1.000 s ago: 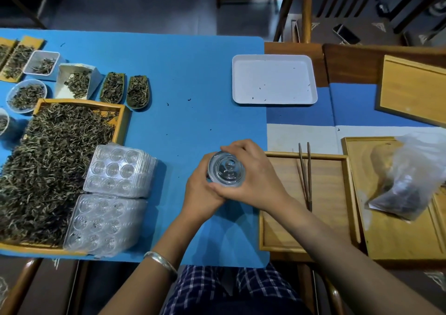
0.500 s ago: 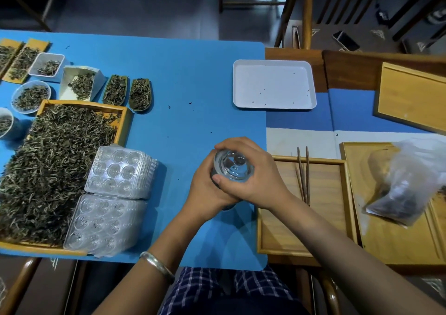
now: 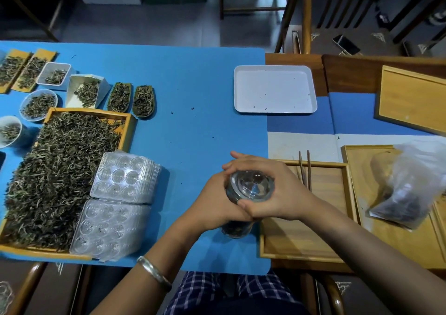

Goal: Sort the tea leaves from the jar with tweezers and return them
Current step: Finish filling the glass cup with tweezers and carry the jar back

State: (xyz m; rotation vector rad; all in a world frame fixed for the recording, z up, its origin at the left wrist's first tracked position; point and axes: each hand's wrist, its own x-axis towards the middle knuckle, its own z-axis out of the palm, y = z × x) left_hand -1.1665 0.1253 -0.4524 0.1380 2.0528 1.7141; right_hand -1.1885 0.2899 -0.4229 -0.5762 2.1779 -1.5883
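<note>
The glass jar [image 3: 243, 194] of tea leaves sits between both hands above the blue worktop [image 3: 193, 126]: left hand [image 3: 212, 203] fingers wrap its side, right hand [image 3: 270, 194] fingers curl over its lid. Tweezers [image 3: 304, 170] lie just right of the right fingers, on a wooden tray [image 3: 313, 237].

The table carries a blue mat [image 3: 183, 92]. On the mat's left side: a wooden tray [image 3: 126, 127] of loose tea leaves, two stacks of clear blister trays [image 3: 125, 177], two dark leaf-shaped scoops [image 3: 143, 101] and several small dishes of tea. A white tray [image 3: 275, 90] straddles the mat's far right edge. To the right lie empty wooden trays [image 3: 313, 232]; tweezers [image 3: 304, 170] rest across one rim.
</note>
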